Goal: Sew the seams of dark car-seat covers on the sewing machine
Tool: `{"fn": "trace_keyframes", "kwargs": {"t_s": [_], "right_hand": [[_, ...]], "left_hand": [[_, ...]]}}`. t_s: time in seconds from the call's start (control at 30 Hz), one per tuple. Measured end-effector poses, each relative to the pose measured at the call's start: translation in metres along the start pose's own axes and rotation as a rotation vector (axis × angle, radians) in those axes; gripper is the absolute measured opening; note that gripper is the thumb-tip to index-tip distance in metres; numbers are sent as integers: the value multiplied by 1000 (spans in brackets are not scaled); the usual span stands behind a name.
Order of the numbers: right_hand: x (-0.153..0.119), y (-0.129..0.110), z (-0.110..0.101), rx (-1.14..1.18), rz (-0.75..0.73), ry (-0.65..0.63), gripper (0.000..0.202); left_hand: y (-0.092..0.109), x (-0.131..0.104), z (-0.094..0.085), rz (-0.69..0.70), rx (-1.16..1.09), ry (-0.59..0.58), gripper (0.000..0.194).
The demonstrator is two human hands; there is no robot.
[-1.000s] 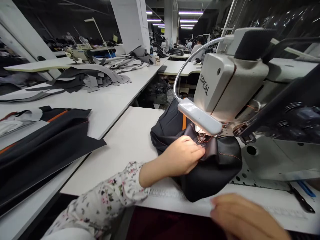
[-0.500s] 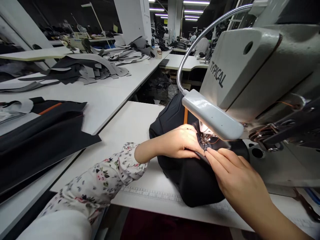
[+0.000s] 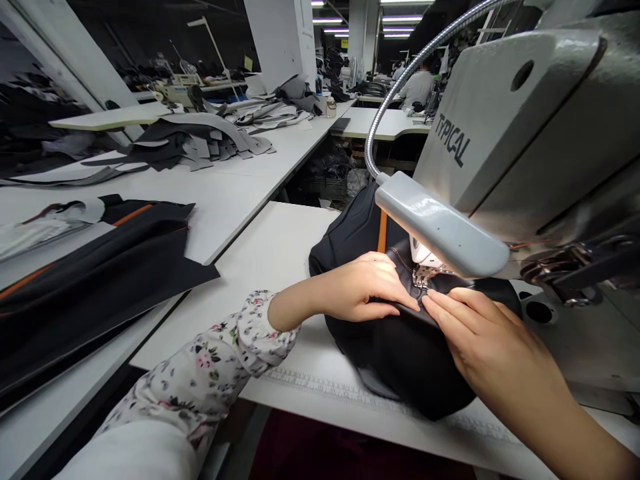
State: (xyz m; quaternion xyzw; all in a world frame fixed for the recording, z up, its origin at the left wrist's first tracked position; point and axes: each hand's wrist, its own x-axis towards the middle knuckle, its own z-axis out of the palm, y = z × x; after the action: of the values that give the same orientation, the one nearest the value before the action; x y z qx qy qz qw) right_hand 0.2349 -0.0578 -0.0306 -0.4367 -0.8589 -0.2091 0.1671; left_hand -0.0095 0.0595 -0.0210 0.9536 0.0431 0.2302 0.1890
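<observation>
My left hand lies spread over the black piece, fingers stretched out and thumb apart, pressing it and not clenched. My right hand rests its fingertips on the same piece, close beside my left fingertips; its thumb is out of sight, so I cannot tell whether it pinches the material. The piece sits bunched on the sewing table, its near end just short of the front edge and over part of the ruler strip that runs along it. An orange strip shows on its far part. Just beyond my fingertips, the presser foot of the sewing machine meets the material, lit by a lamp above. To my left, dark panels lie on another table, one corner jutting past its right edge.
</observation>
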Motion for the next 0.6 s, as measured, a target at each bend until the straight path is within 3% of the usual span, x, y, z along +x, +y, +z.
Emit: {"fn": "trace_keyframes", "kwargs": {"t_s": [0.43,0.6], "right_hand": [[-6,20,14,38,-31,39,38],[-5,30,21,84,-120,83,35]], "left_hand": [[16,-8,41,-126,234,197,31],[25,-7,56,-166,339,299,33]]}}
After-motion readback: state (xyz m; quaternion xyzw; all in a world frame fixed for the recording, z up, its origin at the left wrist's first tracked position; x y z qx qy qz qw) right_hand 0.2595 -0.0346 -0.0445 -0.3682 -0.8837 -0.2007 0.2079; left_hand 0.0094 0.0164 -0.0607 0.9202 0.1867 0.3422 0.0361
